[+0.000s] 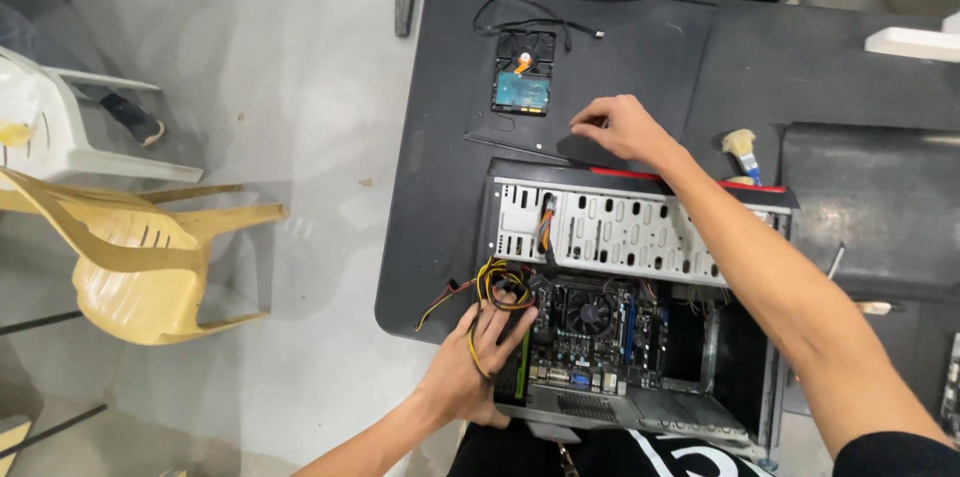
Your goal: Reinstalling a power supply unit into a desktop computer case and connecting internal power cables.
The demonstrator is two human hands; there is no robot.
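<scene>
PC case (640, 237) lies on its side on the black desk (440, 187), side panel off, so the motherboard (590, 332) faces up and can be reached from above. Left hand (480, 357) rests at the case's left edge, fingers spread flat over the yellow-and-black cable bundle (497, 287), pressing rather than clamped on it; looks like it steadies the wires or the case. Right hand (622, 127) reaches past the case to the desk surface beyond it, fingertips pinched together low on the mat; can't tell if they hold something small.

Hard drive (522, 89) sits circuit-board side up on a black fan (525, 45), well apart from the case, near the right hand. Small brush (742, 149) with a pale head and blue handle lies to the right, near the case.

Drive cage: perforated bare sheet steel, matte grey. Board is dark with a black CPU fan (590, 312). Desk top is matte black. Yellow plastic chair (150, 257) on the floor left, glossy moulded plastic.
</scene>
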